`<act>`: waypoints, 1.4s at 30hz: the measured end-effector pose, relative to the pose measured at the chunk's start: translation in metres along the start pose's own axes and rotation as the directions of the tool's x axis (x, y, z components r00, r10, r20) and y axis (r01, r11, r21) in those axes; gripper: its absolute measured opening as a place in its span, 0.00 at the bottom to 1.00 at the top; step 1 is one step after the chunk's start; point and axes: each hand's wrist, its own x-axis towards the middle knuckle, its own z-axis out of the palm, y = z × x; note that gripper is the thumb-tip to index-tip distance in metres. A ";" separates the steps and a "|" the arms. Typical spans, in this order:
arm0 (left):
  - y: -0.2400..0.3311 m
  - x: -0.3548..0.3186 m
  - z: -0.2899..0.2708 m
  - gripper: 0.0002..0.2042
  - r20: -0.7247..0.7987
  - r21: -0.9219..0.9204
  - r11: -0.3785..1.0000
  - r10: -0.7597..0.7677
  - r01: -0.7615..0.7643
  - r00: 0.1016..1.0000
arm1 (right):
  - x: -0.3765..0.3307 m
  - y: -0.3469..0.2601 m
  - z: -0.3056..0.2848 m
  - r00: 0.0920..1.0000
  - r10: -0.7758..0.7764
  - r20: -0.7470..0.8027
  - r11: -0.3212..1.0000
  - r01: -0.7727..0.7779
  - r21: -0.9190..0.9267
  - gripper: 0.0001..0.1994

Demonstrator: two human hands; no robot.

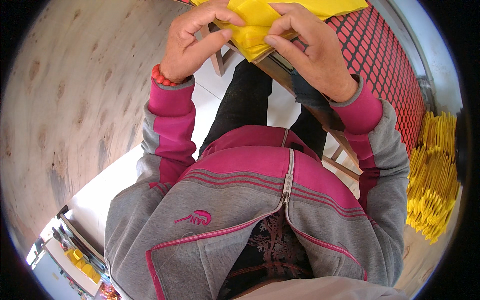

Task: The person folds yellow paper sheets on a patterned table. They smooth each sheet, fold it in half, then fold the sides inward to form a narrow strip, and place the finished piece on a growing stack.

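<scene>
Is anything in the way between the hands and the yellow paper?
No. The left hand and right hand already touch the yellow paper directly, pinching its folded edge. Nothing visible lies between fingers and paper.

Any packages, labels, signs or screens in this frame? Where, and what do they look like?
Embroidered logo: chest of the grey and pink jacket, a small magenta swoosh shape with lettering.
Packages, signs, screens: none clearly in view; the yellow items at lower left are too small to identify.
</scene>
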 end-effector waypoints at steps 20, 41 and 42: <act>0.003 0.002 0.032 0.08 -0.318 -0.225 0.954 -0.264 0.198 0.911 | -0.042 -0.080 -0.032 1.000 -0.026 -0.013 0.976 0.023 -0.215 0.10; 0.019 0.008 0.005 0.11 0.016 0.061 0.961 -0.272 0.270 0.962 | -0.206 0.011 0.020 0.871 0.490 0.032 0.587 -0.304 -0.750 0.15; 0.018 0.008 0.004 0.12 0.023 0.050 0.960 -0.278 0.276 0.960 | -0.196 -0.008 0.014 0.852 0.515 0.098 0.685 -0.340 -0.644 0.16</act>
